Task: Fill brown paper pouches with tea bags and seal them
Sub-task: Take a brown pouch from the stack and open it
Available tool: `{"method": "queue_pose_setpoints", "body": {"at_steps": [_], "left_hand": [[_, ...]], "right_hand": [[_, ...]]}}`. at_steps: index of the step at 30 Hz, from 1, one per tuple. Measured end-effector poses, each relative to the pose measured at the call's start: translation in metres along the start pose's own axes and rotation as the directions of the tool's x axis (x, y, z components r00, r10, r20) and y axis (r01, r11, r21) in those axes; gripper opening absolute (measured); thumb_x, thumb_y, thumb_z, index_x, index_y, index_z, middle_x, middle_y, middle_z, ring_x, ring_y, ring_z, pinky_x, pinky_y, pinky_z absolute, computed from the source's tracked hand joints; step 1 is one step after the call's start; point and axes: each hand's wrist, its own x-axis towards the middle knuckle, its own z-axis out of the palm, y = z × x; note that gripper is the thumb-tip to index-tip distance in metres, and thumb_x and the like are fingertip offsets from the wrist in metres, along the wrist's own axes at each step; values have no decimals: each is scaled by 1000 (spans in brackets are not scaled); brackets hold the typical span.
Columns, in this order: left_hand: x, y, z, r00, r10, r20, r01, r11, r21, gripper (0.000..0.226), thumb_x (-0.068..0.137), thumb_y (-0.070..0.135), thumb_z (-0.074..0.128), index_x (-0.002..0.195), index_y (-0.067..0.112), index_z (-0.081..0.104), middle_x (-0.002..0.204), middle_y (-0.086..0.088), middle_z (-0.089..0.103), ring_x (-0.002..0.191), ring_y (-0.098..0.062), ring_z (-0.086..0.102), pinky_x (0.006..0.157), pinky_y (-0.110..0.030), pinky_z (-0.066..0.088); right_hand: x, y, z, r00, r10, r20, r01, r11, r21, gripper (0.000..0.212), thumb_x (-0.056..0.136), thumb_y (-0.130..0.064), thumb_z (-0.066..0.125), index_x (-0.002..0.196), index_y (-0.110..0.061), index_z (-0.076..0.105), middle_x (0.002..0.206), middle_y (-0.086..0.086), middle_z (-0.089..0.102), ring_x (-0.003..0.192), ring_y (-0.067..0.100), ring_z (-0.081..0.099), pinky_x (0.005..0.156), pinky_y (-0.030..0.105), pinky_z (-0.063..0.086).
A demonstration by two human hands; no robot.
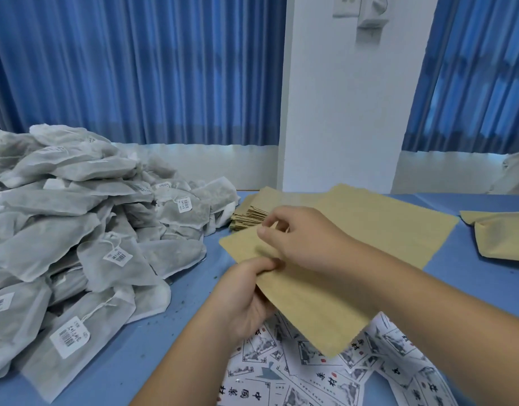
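- The left hand (246, 291) is gripping the brown paper pouch (311, 306) by its left edge, just above the blue counter (164, 332).
- The right hand (299, 238) is pinching the pouch's far end.
- Tea bags (76, 230) are lying heaped left of both hands.

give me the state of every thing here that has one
held pouch, flat, tilted, off the table
left hand, grips the held pouch's near edge
right hand, pinches its far end
pouch stack, lying fanned on the table
tea bags, loose heap, untouched
right pouch, lying creased on the table
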Motion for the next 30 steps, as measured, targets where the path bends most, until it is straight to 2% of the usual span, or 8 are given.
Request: {"method": "queue_pose_setpoints", "body": {"at_steps": [3, 6, 8, 12, 16, 20, 25, 30], "left_hand": [[-4, -3, -1, 999, -32, -34, 38, 978, 204, 27, 90, 5, 54, 113, -3, 65, 104, -24, 64, 97, -33, 61, 95, -54, 49], [-7, -7, -2, 998, -12, -69, 34, 940, 339, 27, 87, 5, 56, 109, -7, 65, 78, -17, 65, 68, -25, 66, 62, -39, 58], [-10, -5, -2, 999, -17, -52, 34, 942, 334, 25, 90, 10, 54, 103, -5, 69, 72, -15, 64, 59, -23, 67, 54, -33, 56], [-15, 3, -3, 999, -2, 39, -12, 934, 356, 33, 93, 26, 55, 110, -1, 64, 90, -17, 65, 69, -32, 69, 62, -40, 60], [-22, 1, 0, 994, 36, 104, -85, 851, 519, 30, 89, 25, 65, 109, 3, 60, 102, -19, 67, 75, -30, 68, 74, -46, 60], [-25, -2, 4, 993, 60, 104, -108, 817, 567, 18, 86, 25, 69, 95, 12, 61, 97, -14, 66, 74, -26, 67, 67, -38, 59], [-27, -1, 4, 990, 56, 130, -120, 821, 559, 35, 71, 35, 73, 95, 11, 63, 94, -15, 66, 77, -27, 68, 66, -35, 58], [-27, -4, 5, 986, 47, 157, -127, 828, 547, 24, 84, 26, 66, 100, 8, 65, 92, -12, 68, 77, -25, 69, 66, -30, 58]], "right_hand": [[-24, 15, 14, 1000, 29, -6, -28, 999, 39, 20, 88, -40, 60, 82, -21, 65, 74, -5, 65, 67, 9, 55, 66, 29, 44], [-42, 30, 30, 994, 106, -9, -103, 984, 146, 27, 89, -41, 59, 75, -18, 60, 69, -4, 64, 62, 11, 55, 65, 29, 45], [-50, 38, 39, 983, 184, -16, -171, 942, 288, 31, 90, -40, 58, 69, -17, 55, 63, -3, 58, 57, 14, 51, 62, 30, 43], [-63, 45, 43, 944, 321, 79, -308, 768, 561, 37, 91, -43, 57, 63, -20, 54, 53, -4, 53, 48, 12, 48, 48, 24, 40], [-67, 48, 40, 937, 310, 161, -324, 598, 733, 42, 91, -47, 55, 61, -18, 55, 49, -2, 50, 43, 13, 46, 44, 23, 40], [-68, 52, 39, 949, 249, 193, -303, 557, 773, 43, 87, -52, 58, 57, -21, 57, 51, -1, 50, 44, 14, 47, 46, 25, 41], [-68, 55, 38, 961, 190, 202, -274, 539, 797, 44, 67, -65, 61, 54, -23, 59, 52, -1, 50, 46, 14, 48, 46, 25, 41], [-69, 60, 39, 966, 156, 205, -257, 523, 813, 46, 72, -66, 66, 51, -26, 57, 51, -4, 48, 45, 13, 47, 45, 24, 41]]}}
